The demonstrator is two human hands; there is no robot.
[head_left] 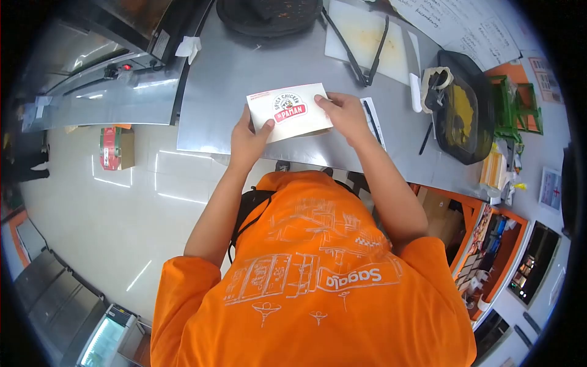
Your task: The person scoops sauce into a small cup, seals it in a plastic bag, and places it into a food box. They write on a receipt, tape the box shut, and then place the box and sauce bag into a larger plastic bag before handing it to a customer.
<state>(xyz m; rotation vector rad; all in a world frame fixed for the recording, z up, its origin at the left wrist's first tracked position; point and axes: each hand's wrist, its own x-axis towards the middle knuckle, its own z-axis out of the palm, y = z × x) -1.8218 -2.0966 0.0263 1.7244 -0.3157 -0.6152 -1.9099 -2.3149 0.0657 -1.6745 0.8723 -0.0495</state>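
A white food box [299, 127] with a red and black "Spicy Chicken" logo is held between both hands above the front edge of the steel table [208, 116]. My left hand [249, 136] grips its left end, thumb on the printed top. At the right end my right hand [346, 116] holds it the same way, thumb pressed on the upper right corner. The fingers beneath the box are hidden. A notepad [374, 125] with a pen lies on the table just beside my right hand.
Black tongs [365, 76] and a white-handled knife [415, 92] lie by a white cutting board [342, 37]. A black round pan [269, 13] stands at the back. On the right is a black tray [474, 125] with yellow contents. A printed carton [117, 148] sits at the left.
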